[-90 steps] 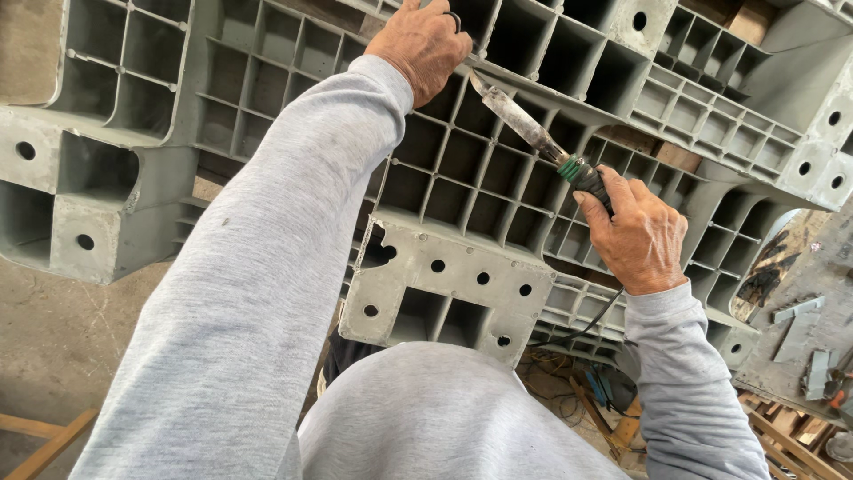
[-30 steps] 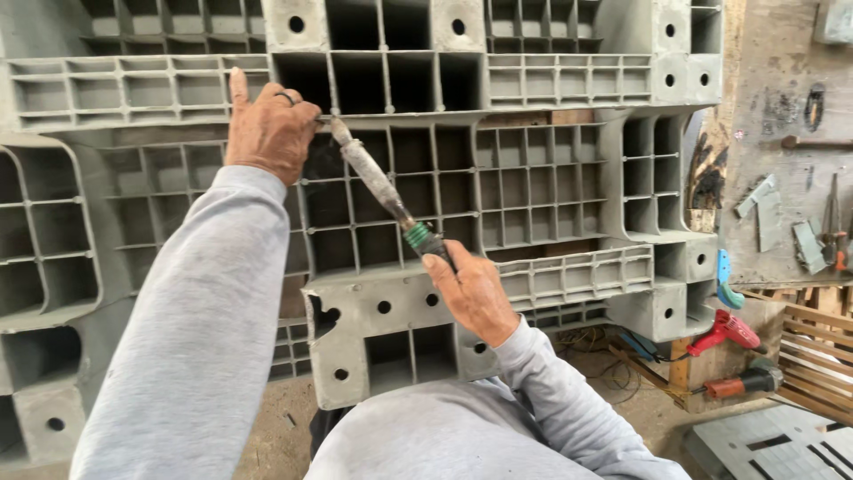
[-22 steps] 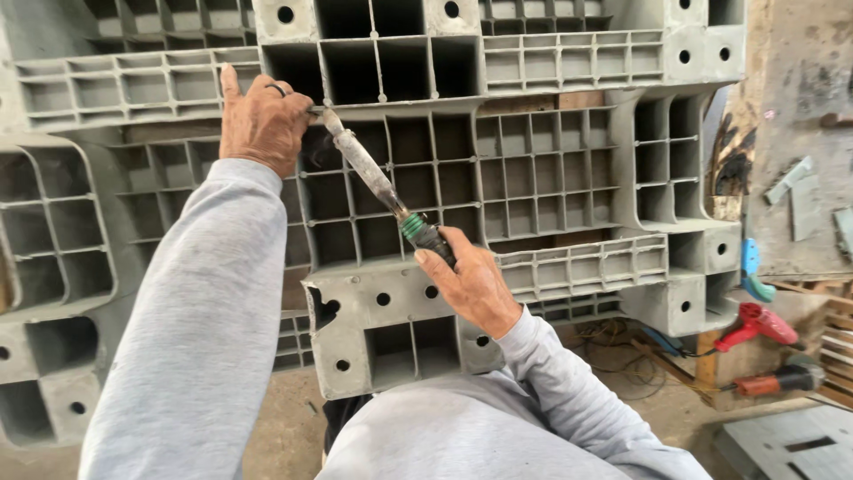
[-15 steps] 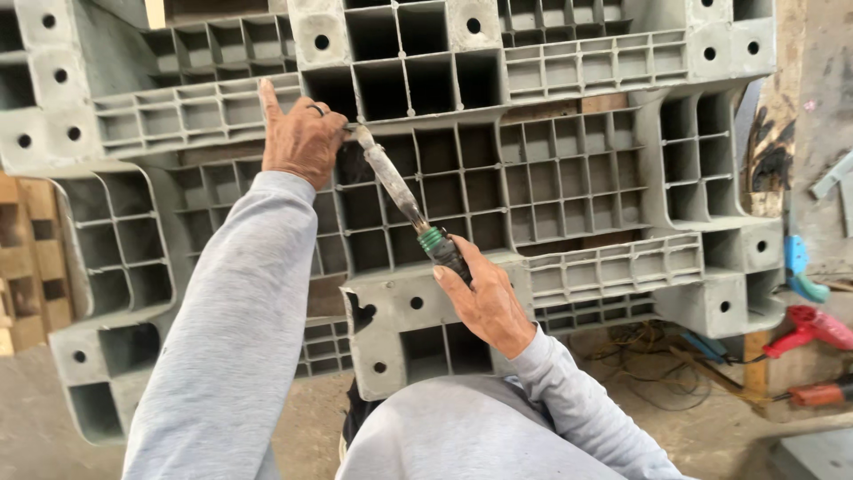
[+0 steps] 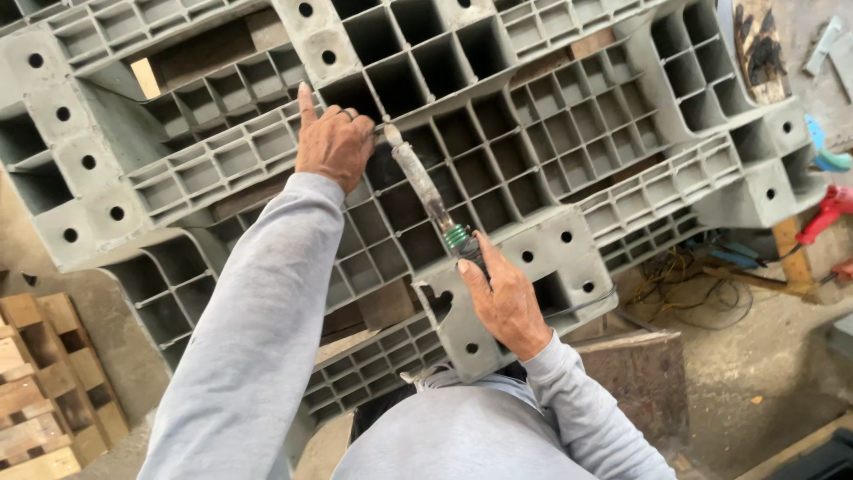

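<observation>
Filling most of the view was a large grey plastic pallet, tilted up with its ribbed underside of open cells facing the camera. Damage showed near the pallet's lower middle: a jagged break in the block just beside the right hand, with dark gaps behind it. Whether any repair had been finished there could not be told; judged from the open break, most of the work appeared left to do.

The left hand rested on the ribs toward the pallet's upper middle, fingers curled around the far tip of the tool, index finger raised. Its grip looked closed on the tip, though the contact itself was partly hidden.

The right hand sat lower, at the pallet's lower middle block, its grip closed around the dark handle of a long rod-shaped hand tool. The tool ran diagonally between the two hands, lying against the ribs, with a green collar just above the right hand.

Wooden slats lay at lower left. A red power tool and loose cables lay on the floor at right.
</observation>
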